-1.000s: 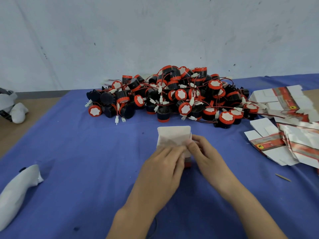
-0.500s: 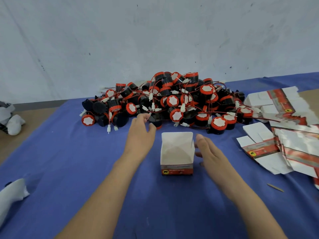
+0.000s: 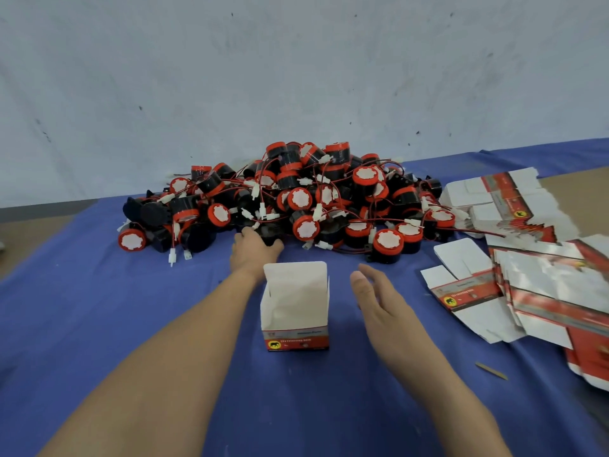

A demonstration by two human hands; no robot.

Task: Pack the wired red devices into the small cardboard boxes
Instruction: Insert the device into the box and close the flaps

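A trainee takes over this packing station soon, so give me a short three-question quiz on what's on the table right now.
1. True or false: the standing box is open at the top.
2. The left hand reaches: A the pile of devices, B scissors, C a tape roll.
3. Fill in: the flat boxes lie on the standing box's ____ side.
Key: 1 true; 2 A; 3 right.
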